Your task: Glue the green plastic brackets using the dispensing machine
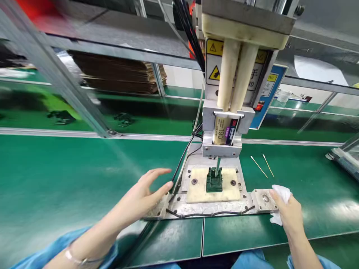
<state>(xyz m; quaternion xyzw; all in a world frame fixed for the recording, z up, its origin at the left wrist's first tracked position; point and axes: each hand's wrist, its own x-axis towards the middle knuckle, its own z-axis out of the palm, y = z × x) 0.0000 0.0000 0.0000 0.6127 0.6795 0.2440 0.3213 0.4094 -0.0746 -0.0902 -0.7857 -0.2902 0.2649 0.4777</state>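
My left hand (147, 192) has thumb and index finger spread, holding nothing I can see, at the left end of the metal base (179, 203). My right hand (291, 213) grips a crumpled white wipe (282, 192) beside the button box (265, 200) at the base's right end. Between my hands, a dark plastic part (214, 184) sits in a cream fixture block (196, 192). A thin green nozzle (218, 164) comes down onto it from a twin adhesive cartridge (221, 130). The cartridge is clamped upright in the glue dispenser (206, 112).
Two cotton swabs (259, 166) lie on the green bench (280, 224) to the right. Black cables (182, 160) run down left of the dispenser. A metal frame post (58, 71) slants at the left. Behind stand stacked cardboard sheets (114, 73) and loose dark parts (123, 118).
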